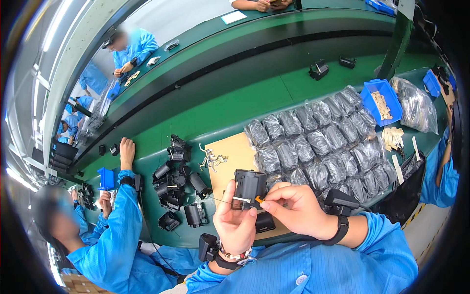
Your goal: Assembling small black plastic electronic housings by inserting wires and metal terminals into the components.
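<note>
The left hand (234,225) half-curls round the black unit (250,183): keep it steady. The right hand (297,208) pinches an orange tab (259,199), seemingly against the unit; guide gently.

"Is your bench (215,122) well lit?"

"Brightly and evenly. White light tubes (58,23) glare at your far left, washed out."

"Any shine nearer you?"

"Yes: your wrapped parts (320,142) and plastic bag (415,105) throw back scattered highlights. The black housing (250,183) in your left hand (232,223) stays dark, with faint detail."

"And sharpness?"

"Both your left and right hand (301,208) look crisp. Your neighbour's head (58,210) is blurred. Toward your rim, straight edges like the overhead beam (73,56) bow, and the corners go black."
</note>
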A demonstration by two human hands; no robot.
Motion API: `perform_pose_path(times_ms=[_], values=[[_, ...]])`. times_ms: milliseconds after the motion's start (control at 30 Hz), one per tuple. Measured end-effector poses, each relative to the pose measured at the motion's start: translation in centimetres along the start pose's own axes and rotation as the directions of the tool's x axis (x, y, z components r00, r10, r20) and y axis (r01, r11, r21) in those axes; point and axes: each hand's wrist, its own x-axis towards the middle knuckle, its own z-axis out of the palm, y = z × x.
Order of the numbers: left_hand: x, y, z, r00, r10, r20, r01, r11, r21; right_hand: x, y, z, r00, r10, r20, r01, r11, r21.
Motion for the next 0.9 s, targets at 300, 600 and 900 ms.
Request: perform_pose_path(times_ms=[300, 600, 900], values=[[0.0, -0.5, 0.0, 0.999, -0.014, -0.041, 0.013, 0.999, -0.032, 0.6, -1.0, -0.5, 0.964, -0.263, 0.035, 0.259, 0.904, -0.341], [-0.4, -0.5, 0.2, 0.998, -0.055, -0.041, 0.051, 0.995, -0.088, 1.4, -2.2, -1.1, 0.919, -0.395, 0.024, 0.375, 0.85, -0.371], [-0.3, 0.2, 0.4, 0.997, -0.078, -0.018, 0.075, 0.987, -0.14, 1.5, -1.8, -1.2, 0.965, -0.262, 0.011, 0.259, 0.947, -0.19]])
